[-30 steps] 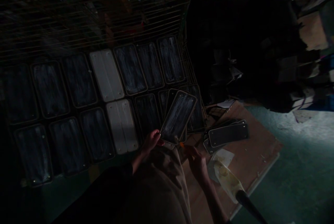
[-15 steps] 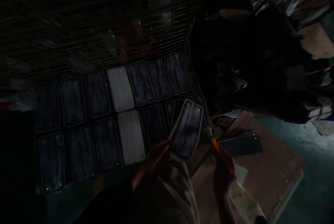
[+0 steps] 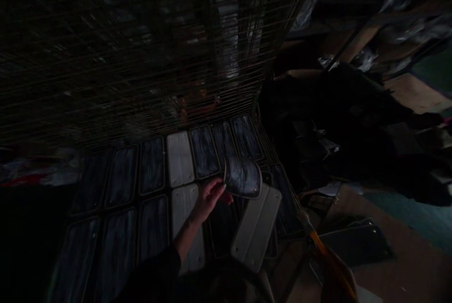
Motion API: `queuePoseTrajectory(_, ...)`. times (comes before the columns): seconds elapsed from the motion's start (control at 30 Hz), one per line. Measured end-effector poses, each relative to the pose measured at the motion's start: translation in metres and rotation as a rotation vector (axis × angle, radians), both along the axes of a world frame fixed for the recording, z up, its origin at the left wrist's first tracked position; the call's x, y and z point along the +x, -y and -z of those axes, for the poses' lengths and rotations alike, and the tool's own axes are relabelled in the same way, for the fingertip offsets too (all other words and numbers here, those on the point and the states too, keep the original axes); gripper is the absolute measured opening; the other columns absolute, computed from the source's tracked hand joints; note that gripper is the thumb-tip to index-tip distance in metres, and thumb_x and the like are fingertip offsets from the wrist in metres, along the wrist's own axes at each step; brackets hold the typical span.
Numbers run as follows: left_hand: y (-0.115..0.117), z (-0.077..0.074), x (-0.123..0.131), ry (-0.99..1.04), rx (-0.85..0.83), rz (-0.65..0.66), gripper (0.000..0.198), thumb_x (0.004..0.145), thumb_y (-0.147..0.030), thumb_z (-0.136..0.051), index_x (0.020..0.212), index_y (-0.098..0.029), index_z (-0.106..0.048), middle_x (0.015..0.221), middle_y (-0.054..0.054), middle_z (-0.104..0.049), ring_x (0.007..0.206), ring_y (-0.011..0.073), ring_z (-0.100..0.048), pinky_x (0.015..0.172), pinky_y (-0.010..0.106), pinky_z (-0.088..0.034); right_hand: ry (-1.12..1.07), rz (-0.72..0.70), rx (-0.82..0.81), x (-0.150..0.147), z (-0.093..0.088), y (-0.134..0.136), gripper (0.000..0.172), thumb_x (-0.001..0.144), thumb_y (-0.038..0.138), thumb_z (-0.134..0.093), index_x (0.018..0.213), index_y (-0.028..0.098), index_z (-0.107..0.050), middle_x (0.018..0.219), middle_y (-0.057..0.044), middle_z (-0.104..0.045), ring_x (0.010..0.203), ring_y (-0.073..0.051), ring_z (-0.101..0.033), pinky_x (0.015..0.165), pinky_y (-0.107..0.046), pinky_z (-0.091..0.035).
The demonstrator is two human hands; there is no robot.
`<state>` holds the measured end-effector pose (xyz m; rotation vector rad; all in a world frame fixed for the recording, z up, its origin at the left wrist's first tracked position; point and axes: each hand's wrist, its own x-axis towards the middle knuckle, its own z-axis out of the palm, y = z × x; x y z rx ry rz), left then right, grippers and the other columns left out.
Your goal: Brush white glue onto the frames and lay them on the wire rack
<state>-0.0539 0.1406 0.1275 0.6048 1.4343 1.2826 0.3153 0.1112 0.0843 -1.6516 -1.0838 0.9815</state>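
My left hand (image 3: 208, 199) pinches the edge of a dark, white-streaked rectangular panel (image 3: 243, 178), which is bent into a curve and lifted. Just below it a light grey panel (image 3: 256, 227) lies slanted over other panels. At the lower right, my dim right hand (image 3: 335, 272) is wrapped round a paintbrush (image 3: 319, 242) with an orange handle; its pale bristles point up and left. Rows of similar panels lie around my left hand, mostly dark and streaked, such as the streaked panel (image 3: 205, 151), with a light grey panel (image 3: 180, 158) among them.
A wire mesh rack (image 3: 141, 100) rises behind the panels. To the right, a dark panel (image 3: 353, 242) rests on a brown board (image 3: 406, 274). Dark piled items (image 3: 339, 114) fill the right background. The whole scene is very dim.
My left hand has raised and curled the streaked panel away from me, and a light grey panel now shows beneath it. My right hand keeps the brush. The camera view has tilted upward.
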Motion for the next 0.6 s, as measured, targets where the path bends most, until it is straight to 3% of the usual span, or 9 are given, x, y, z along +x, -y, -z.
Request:
queuePoseTrajectory(0.13, -0.033, 0.009, -0.023, -0.021, 0.089, -0.139, 0.038, 0.08, -0.042, -0.065, 0.105, -0.016, -0.051, 0.071, 0.002, -0.069, 0.062, 0.0198, -0.07, 0.06, 0.032, -0.056, -0.122, 0.074, -0.012, 0.015, 0.026, 0.001, 0.044, 0.074, 0.046, -0.067, 0.11, 0.022, -0.066, 0.115, -0.011, -0.065, 0.096, -0.031, -0.066, 0.081, -0.047, -0.055)
queuePoseTrajectory(0.3, -0.058, 0.062, -0.033, 0.027, 0.038, -0.25, 0.048, 0.074, -0.044, -0.07, 0.108, -0.016, -0.05, 0.078, 0.001, -0.068, 0.065, 0.0175, -0.071, 0.066, 0.032, -0.057, -0.223, 0.075, -0.183, 0.033, 0.053, -0.01, 0.039, 0.058, 0.052, -0.078, 0.085, 0.024, -0.073, 0.091, -0.012, -0.071, 0.079, -0.033, -0.068, 0.068, -0.047, -0.058)
queuePoseTrajectory(0.4, -0.069, 0.098, -0.03, 0.11, -0.07, -0.357, 0.049, 0.067, -0.044, -0.075, 0.098, -0.016, -0.05, 0.076, -0.001, -0.066, 0.061, 0.0159, -0.07, 0.07, 0.036, -0.058, -0.203, 0.175, -0.183, 0.028, 0.057, -0.009, 0.039, 0.064, 0.056, -0.072, 0.091, 0.028, -0.074, 0.09, -0.012, -0.071, 0.077, -0.034, -0.068, 0.066, -0.049, -0.058)
queuePoseTrajectory(0.47, -0.075, 0.114, -0.025, 0.152, -0.131, -0.437, 0.046, 0.064, -0.041, -0.077, 0.091, -0.017, -0.048, 0.07, -0.004, -0.064, 0.059, 0.0157, -0.069, 0.073, 0.039, -0.058, -0.124, 0.147, -0.191, 0.023, 0.057, -0.007, 0.042, 0.067, 0.057, -0.068, 0.098, 0.028, -0.074, 0.086, -0.012, -0.07, 0.077, -0.035, -0.068, 0.066, -0.051, -0.057)
queuePoseTrajectory(0.6, -0.083, 0.124, -0.016, 0.15, -0.131, -0.517, 0.036, 0.067, -0.034, -0.074, 0.086, -0.018, -0.048, 0.07, -0.005, -0.065, 0.062, 0.0159, -0.07, 0.081, 0.044, -0.058, -0.093, 0.098, -0.14, 0.023, 0.057, -0.005, 0.041, 0.074, 0.051, -0.063, 0.102, 0.022, -0.071, 0.089, -0.012, -0.07, 0.078, -0.033, -0.068, 0.068, -0.05, -0.057)
